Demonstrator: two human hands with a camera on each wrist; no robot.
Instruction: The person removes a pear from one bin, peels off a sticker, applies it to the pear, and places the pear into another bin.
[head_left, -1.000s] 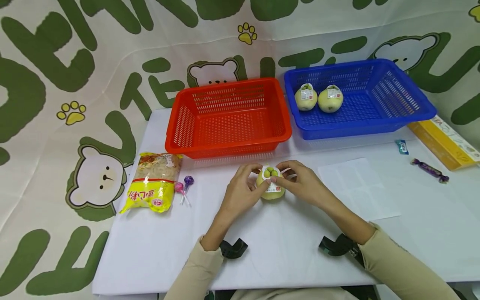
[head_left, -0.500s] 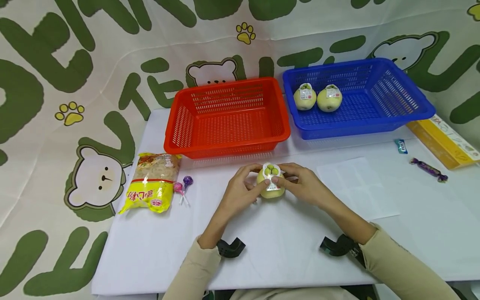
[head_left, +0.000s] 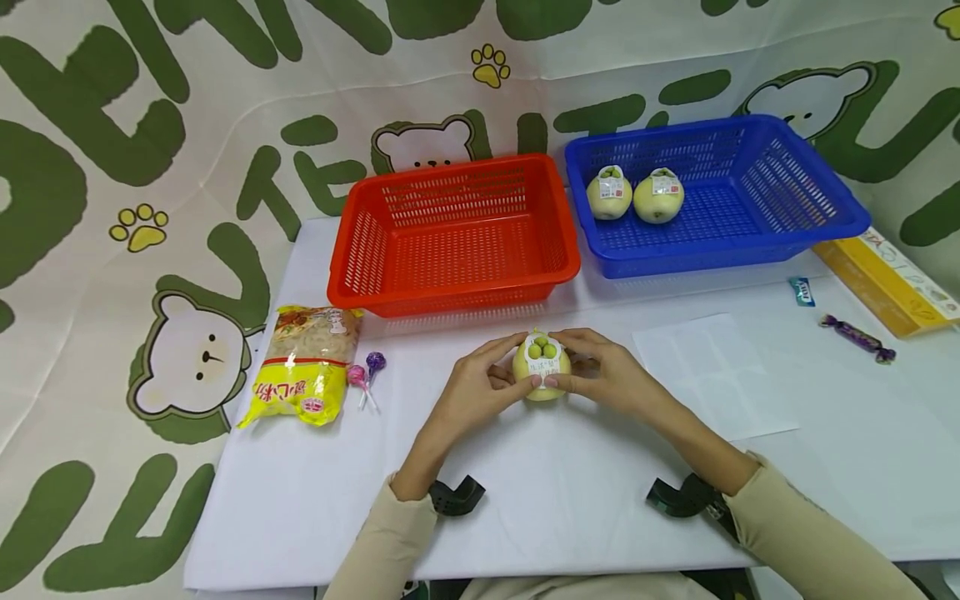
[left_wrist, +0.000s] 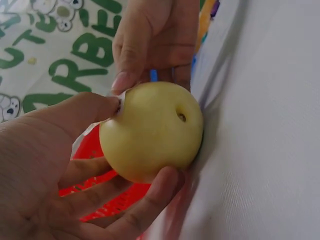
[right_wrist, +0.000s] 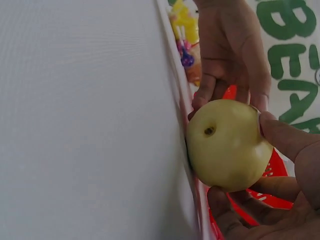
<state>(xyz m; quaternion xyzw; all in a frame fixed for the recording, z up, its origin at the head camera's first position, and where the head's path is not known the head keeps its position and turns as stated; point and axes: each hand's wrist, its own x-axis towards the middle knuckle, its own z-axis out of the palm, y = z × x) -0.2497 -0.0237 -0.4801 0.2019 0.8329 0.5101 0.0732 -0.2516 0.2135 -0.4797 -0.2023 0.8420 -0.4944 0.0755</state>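
A pale yellow pear (head_left: pixel 553 392) rests on the white tablecloth, held between both hands. A white label (head_left: pixel 542 367) with printed green fruits lies on its upper front. My left hand (head_left: pixel 478 382) grips the pear from the left, its thumb on the label's lower edge. From the right, my right hand (head_left: pixel 615 375) grips the same pear, thumb opposite the other one on the label. In the left wrist view the pear (left_wrist: pixel 150 135) shows its small brown hollow; fingers curve under and behind it. Most of the label is hidden in both wrist views.
Behind stand a red basket (head_left: pixel 453 296) and a blue basket (head_left: pixel 735 250) with two labelled pears (head_left: pixel 657 200). To the left lie a yellow food bag (head_left: pixel 306 367) and two lollipops (head_left: pixel 365 372). A label sheet (head_left: pixel 716 375), wrapped candies (head_left: pixel 857 337) and an orange box (head_left: pixel 885 283) are right.
Both thumbs have slid slightly down the label to its lower edge. The label's ringed top sits lower on the pear now, and more of its print shows. The baskets have not moved.
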